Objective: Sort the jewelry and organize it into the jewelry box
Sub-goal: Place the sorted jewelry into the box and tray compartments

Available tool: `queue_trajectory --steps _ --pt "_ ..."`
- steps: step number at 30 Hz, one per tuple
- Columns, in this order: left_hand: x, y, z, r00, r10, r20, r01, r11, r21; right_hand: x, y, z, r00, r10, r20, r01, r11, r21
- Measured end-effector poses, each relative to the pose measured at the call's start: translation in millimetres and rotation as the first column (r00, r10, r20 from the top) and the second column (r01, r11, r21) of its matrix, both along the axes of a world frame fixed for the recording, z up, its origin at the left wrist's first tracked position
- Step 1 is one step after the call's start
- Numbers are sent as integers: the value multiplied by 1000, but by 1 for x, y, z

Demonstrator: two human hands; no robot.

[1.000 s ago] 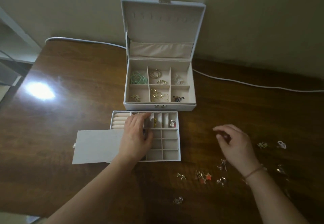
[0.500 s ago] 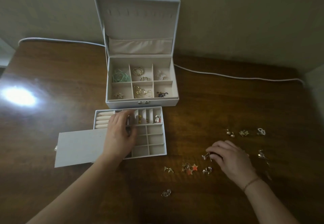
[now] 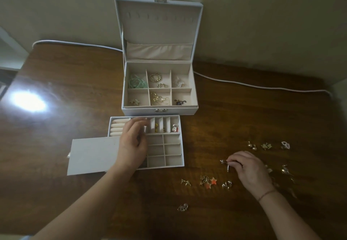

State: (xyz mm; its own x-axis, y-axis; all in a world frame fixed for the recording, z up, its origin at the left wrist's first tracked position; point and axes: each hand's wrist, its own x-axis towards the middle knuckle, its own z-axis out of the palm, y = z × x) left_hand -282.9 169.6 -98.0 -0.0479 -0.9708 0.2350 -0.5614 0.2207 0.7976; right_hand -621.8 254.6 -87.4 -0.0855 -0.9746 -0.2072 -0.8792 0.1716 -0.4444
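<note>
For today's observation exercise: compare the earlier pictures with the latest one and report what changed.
The right hand came down toward the loose jewelry on the table and now pinches a small silver earring. The left hand stayed resting on the tray; the jewelry box stayed open.

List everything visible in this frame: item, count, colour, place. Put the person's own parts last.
jewelry box: one, white, lid open, at the table's back
tray: one, white, in front of the box
flat lid: one, white, left of the tray
green piece: one, box's back-left compartment
gold pieces: several, box's middle compartments
loose earrings: several, gold and orange, table's right half
cable: one, white, along the wall
table: one, dark wood
left hand: resting on the tray
right hand: pinching a small earring
</note>
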Motion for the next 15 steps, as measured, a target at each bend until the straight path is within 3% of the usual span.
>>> queue_trajectory --steps 4,10,15 --pt "5 2 5 999 46 10 -46 995 93 3 -5 -4 998 -39 54 41 999 -30" --pt "27 30 0 936 36 350 -60 997 57 12 -15 2 1000 27 -12 -26 998 48" --pt "32 35 -4 908 2 419 -36 997 72 14 -17 4 999 22 -29 -22 1000 13"
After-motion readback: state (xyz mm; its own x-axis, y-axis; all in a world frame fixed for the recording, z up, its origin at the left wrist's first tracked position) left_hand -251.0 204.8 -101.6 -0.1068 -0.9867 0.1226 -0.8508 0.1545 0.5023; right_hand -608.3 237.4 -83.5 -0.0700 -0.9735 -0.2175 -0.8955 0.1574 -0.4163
